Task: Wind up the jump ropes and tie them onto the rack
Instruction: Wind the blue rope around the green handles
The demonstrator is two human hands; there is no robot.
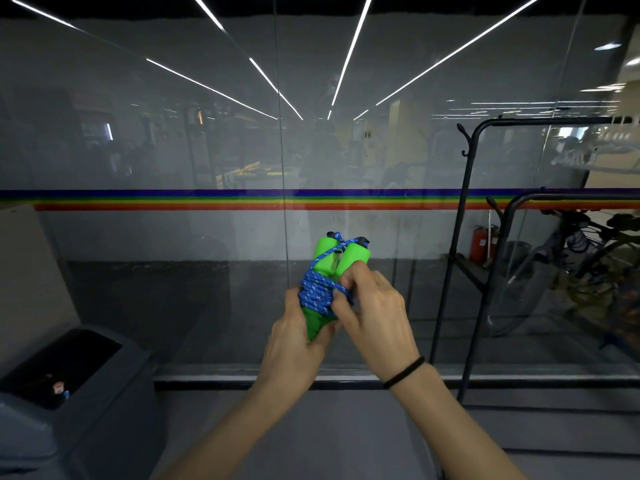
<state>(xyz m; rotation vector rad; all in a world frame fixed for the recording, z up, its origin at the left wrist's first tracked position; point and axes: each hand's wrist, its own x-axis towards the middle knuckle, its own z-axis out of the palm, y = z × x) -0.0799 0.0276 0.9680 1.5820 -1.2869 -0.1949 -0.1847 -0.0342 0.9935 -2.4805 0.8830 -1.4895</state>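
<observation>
Now, on the head view, the rope is wound in blue coils round its two green handles and held up before the glass wall, with the left hand clenched round the handles' lower ends and the right hand pinching a strand at the coils. It looks light; the cord is soft and likely to slacken, so the stiff handles are the place to grip. The rack stands well apart on the right and a bin sits low on the left, with nothing seeming to block the way.
</observation>
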